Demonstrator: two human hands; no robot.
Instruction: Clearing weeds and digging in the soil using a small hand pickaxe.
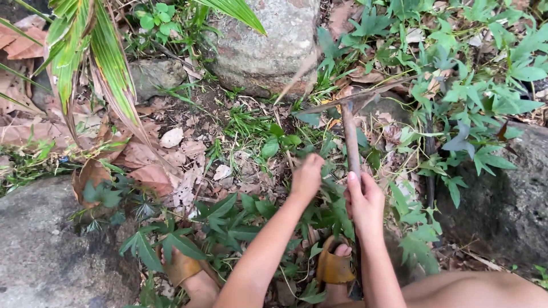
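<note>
Two hands | right hand grips tool handle | left hand on weeds

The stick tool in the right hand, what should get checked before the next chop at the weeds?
1. Right hand grips stick tool firmly: ok.
2. Left hand holds the weeds: cannot tell, fist closed low among leaves.
3. Left hand clear of the blade: ok, blade lies farther out.
4. Sandalled feet behind both hands: ok.
5. Big rock near the blade: not ok, close.
</note>
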